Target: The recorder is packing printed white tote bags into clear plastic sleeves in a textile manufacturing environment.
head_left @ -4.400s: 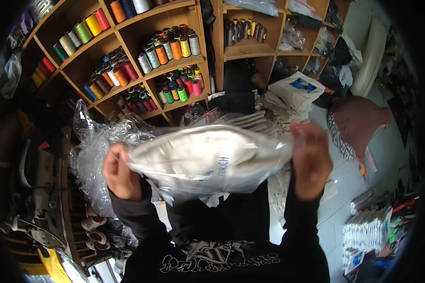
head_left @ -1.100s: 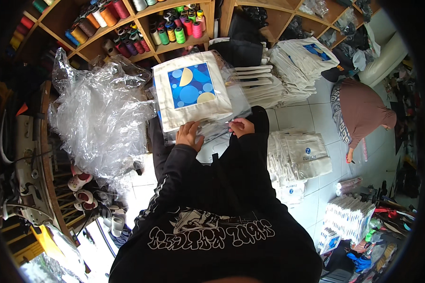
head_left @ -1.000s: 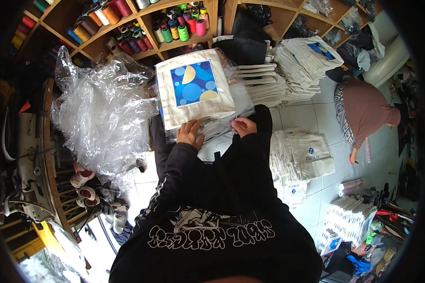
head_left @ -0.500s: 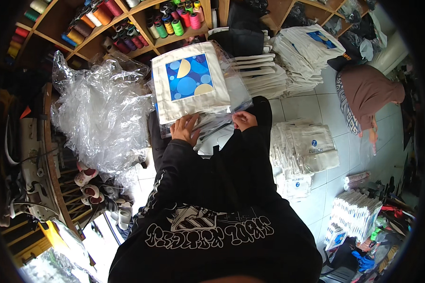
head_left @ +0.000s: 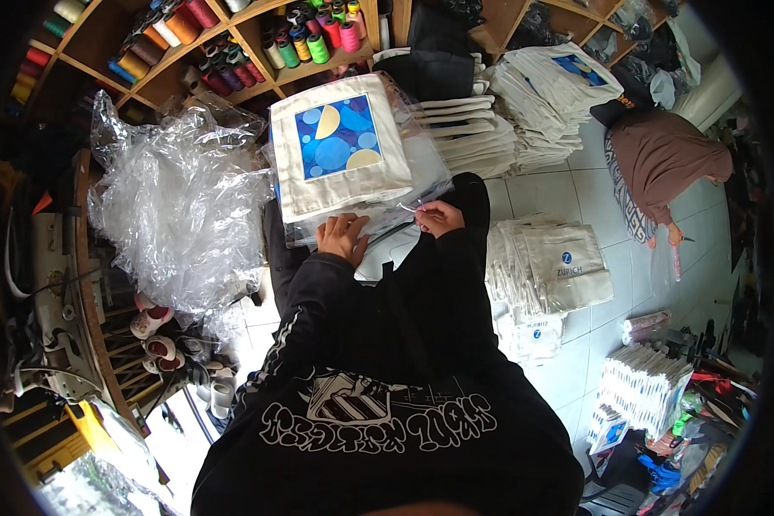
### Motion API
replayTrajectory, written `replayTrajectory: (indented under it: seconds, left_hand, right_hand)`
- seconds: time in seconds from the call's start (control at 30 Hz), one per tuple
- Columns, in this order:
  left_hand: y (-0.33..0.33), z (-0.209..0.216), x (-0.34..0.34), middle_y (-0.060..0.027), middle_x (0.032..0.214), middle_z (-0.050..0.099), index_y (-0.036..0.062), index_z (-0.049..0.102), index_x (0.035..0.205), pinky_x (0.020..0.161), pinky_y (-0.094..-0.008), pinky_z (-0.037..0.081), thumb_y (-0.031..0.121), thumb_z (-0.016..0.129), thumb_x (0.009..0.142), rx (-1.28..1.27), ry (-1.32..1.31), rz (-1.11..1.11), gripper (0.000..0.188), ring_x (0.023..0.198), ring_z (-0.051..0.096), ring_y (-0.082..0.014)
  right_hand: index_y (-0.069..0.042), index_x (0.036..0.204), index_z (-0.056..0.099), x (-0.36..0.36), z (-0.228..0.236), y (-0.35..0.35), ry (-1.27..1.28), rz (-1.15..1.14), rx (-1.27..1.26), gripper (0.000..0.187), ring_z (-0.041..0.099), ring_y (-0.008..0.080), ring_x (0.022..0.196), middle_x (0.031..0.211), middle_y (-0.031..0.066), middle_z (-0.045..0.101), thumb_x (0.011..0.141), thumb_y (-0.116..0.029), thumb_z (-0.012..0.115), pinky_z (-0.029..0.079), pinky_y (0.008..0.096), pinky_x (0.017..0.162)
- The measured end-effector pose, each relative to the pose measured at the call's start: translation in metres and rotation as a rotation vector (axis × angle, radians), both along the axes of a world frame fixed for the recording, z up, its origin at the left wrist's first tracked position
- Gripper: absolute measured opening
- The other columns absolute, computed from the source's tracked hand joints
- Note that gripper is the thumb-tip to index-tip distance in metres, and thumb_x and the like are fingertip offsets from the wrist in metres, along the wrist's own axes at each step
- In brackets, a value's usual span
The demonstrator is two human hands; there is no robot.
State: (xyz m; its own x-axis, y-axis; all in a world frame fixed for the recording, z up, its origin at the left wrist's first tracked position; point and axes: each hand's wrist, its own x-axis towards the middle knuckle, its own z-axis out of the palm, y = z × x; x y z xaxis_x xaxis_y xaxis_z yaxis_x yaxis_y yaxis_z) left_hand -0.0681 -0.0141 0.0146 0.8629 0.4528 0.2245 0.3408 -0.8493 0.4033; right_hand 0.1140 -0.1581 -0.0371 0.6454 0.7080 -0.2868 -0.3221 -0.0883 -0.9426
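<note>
- As a black top [head_left: 378,413] with a white outline print fills the near foreground, two bare hands meet at the near edge of a clear plastic wrapper [head_left: 427,172]
- The left hand [head_left: 342,238] rests palm down on that edge, fingers slightly apart
- The right hand [head_left: 439,219] has thumb and fingertips together, pinched on a narrow white strip [head_left: 407,207]
- Just beyond both hands, a cream fabric bag [head_left: 340,146] lies flat on the wrapper, its blue patterned panel facing up
- Left of the bag spreads a crumpled heap of clear plastic [head_left: 181,198]
- On the right, wrapped cream bags [head_left: 568,267] lie piled on white floor tiles [head_left: 546,198]
- Farther right, a person in a brown garment [head_left: 666,159] bends low
- Beyond, folded bags [head_left: 542,103] rise in stacks on the right
- At the far side, wooden shelves [head_left: 371,26] hold colorful thread spools [head_left: 224,76]
</note>
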Motion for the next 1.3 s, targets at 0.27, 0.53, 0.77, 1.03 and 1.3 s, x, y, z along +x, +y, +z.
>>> replayTrajectory:
  seconds: [0.27, 0.53, 0.77, 1.03, 1.3]
  left_hand:
    - [-0.01, 0.007, 0.007, -0.0014, 0.092, 0.055, 0.0161, 0.062, 0.095, 0.076, -0.0377, 0.038, 0.016, 0.067, 0.069, -0.039, -0.094, -0.115, 0.027, 0.082, 0.053, -0.0219]
    - [-0.027, -0.008, 0.063, -0.0054, 0.102, 0.058, 0.0129, 0.06, 0.101, 0.078, -0.0373, 0.04, 0.015, 0.066, 0.071, -0.1, -0.142, -0.157, 0.031, 0.093, 0.054, -0.0235]
    - [-0.036, -0.014, 0.087, -0.014, 0.092, 0.06, 0.0051, 0.061, 0.094, 0.072, -0.0374, 0.047, 0.011, 0.063, 0.073, -0.182, -0.278, -0.135, 0.022, 0.083, 0.058, -0.0315]
    - [-0.04, -0.016, 0.089, -0.0114, 0.083, 0.061, 0.0051, 0.062, 0.086, 0.067, -0.0355, 0.048, 0.009, 0.062, 0.073, -0.231, -0.301, -0.113, 0.014, 0.077, 0.059, -0.0297]
    - [-0.043, -0.012, 0.094, -0.0102, 0.079, 0.057, 0.0052, 0.058, 0.082, 0.066, -0.0377, 0.045, 0.01, 0.061, 0.073, -0.137, -0.284, -0.1, 0.011, 0.075, 0.057, -0.0303]
  right_hand:
    - [0.001, 0.086, 0.058, 0.001, 0.005, -0.004, 0.022, -0.038, -0.012, 0.014, 0.06, 0.0119, 0.066, 0.077, 0.0078, 0.062, 0.075, -0.004, 0.065, 0.046, 0.0228, 0.053]
    - [0.001, 0.089, 0.06, -0.002, 0.016, -0.006, 0.04, -0.043, -0.003, 0.015, 0.062, 0.0128, 0.073, 0.081, 0.0077, 0.063, 0.076, -0.003, 0.063, 0.048, 0.0225, 0.059]
    - [-0.002, 0.094, 0.062, -0.002, 0.028, -0.009, 0.081, -0.027, -0.061, 0.015, 0.061, 0.0095, 0.074, 0.083, 0.0033, 0.064, 0.08, -0.006, 0.06, 0.048, 0.0204, 0.062]
    - [0.001, 0.095, 0.063, 0.0, 0.017, -0.01, 0.039, -0.022, -0.055, 0.018, 0.06, 0.0082, 0.068, 0.08, 0.0057, 0.065, 0.08, -0.009, 0.06, 0.047, 0.0194, 0.06]
    - [0.001, 0.095, 0.063, 0.001, 0.017, -0.01, 0.003, 0.001, -0.05, 0.018, 0.058, 0.0074, 0.066, 0.079, 0.005, 0.064, 0.08, -0.009, 0.06, 0.047, 0.0195, 0.06]
